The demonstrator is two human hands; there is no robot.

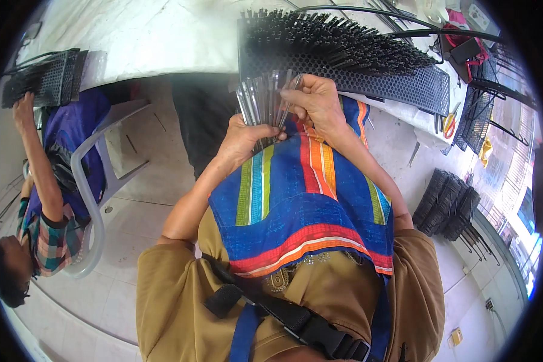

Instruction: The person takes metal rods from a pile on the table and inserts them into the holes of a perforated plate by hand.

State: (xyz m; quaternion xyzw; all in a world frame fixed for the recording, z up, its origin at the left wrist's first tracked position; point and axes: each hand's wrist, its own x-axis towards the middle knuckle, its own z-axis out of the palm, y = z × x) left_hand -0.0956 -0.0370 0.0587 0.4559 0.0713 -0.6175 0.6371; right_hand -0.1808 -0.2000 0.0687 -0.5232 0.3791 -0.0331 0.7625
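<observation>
The counter [163,36], covered in white, runs across the top of the view; its near edge lies just beyond the hands, with bare tiled floor [145,199] open below it and to the left; a black perforated tray [368,75] packed with dark bristling rods sits at that near edge, right above the hands, leaving little room there; the left hand [244,136] is closed around the lower end of a fanned bundle of thin metal strips [262,99], held upright over the lap, just short of the counter edge; the right hand [317,99] has its fingers curled, pinching one strip at the bundle's right side; at the far left another person's hand [24,108] touches a second black tray [45,75] at the counter edge.
</observation>
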